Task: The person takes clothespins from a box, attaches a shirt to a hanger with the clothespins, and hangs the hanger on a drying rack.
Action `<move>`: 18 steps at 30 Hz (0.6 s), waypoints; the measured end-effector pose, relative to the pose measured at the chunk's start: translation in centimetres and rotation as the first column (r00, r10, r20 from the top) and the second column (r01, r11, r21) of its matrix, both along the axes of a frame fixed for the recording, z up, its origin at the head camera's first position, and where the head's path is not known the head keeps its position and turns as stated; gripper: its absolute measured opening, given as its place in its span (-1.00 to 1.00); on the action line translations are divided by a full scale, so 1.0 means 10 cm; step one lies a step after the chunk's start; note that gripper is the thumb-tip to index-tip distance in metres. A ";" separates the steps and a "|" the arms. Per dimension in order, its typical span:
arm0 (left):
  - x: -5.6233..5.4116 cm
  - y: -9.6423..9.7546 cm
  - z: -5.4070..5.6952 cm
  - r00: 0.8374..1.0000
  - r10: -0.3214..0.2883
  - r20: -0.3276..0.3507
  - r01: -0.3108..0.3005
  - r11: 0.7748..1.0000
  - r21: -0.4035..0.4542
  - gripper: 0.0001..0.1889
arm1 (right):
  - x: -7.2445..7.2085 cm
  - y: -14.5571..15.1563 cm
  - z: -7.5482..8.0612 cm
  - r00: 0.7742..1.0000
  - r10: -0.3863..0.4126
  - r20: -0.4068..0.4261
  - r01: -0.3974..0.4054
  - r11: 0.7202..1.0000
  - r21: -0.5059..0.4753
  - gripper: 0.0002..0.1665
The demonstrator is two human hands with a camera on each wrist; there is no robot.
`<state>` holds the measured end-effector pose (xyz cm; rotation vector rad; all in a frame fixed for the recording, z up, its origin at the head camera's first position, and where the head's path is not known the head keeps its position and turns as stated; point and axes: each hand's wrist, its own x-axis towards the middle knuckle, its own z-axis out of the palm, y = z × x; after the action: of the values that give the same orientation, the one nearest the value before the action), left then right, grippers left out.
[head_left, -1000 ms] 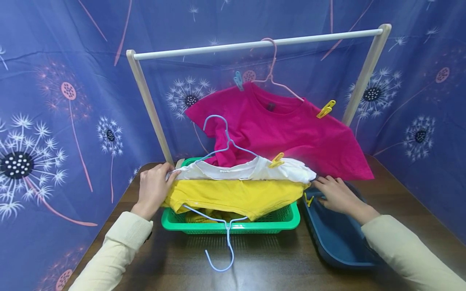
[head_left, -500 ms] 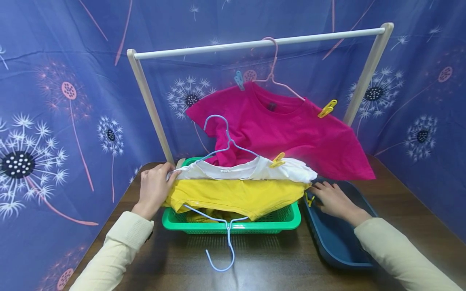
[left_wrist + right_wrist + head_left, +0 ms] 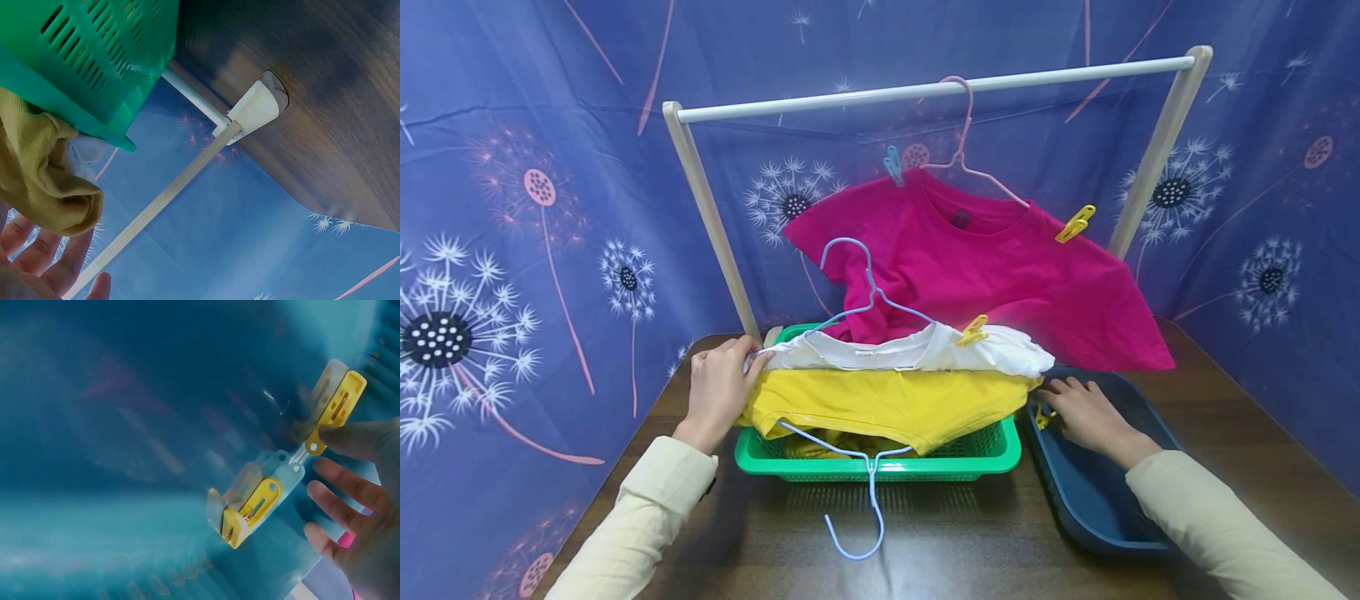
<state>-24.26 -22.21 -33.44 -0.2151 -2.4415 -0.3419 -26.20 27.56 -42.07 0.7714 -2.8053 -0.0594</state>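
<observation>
A white shirt and a yellow shirt, each with a blue hanger in its neck, lie across a green basket. My left hand rests at their left sleeve ends; in the left wrist view its fingers are extended just under the yellow sleeve. My right hand reaches into a dark blue basin. In the right wrist view its thumb touches a yellow clothespin, the other fingers loosely spread. More clothespins, yellow and light blue, lie beside it. A yellow clothespin sits on the white shirt's right shoulder.
Behind the basket stands a rack with a white bar and wooden posts. A magenta shirt hangs there on a pink hanger, with a blue clothespin and a yellow clothespin on it. Everything stands on a brown table.
My right hand has moved left and slightly down from the basin's far rim to the clothespins. The yellow clothespin by its thumb has shifted slightly. My left hand stays at the sleeve ends.
</observation>
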 end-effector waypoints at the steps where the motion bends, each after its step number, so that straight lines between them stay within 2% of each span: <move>1: 0.00 0.00 0.00 1.000 0.001 -0.004 -0.001 1.000 -0.002 -0.75 | 0.00 0.00 0.00 1.000 -0.001 -0.001 0.001 1.000 -0.001 -0.33; 6: -0.01 0.00 0.00 1.000 0.006 -0.018 -0.006 1.000 -0.006 -0.76 | 0.01 0.01 0.02 1.000 0.000 -0.004 0.000 1.000 0.002 -0.38; 18: -0.02 0.00 -0.01 1.000 0.010 -0.004 -0.010 1.000 -0.003 -0.76 | 0.00 0.03 0.02 0.999 -0.030 0.027 0.029 0.999 0.020 -0.45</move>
<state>-24.45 -22.24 -33.50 -0.2050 -2.4385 -0.3328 -26.18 27.81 -41.90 0.7406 -2.8463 -0.0814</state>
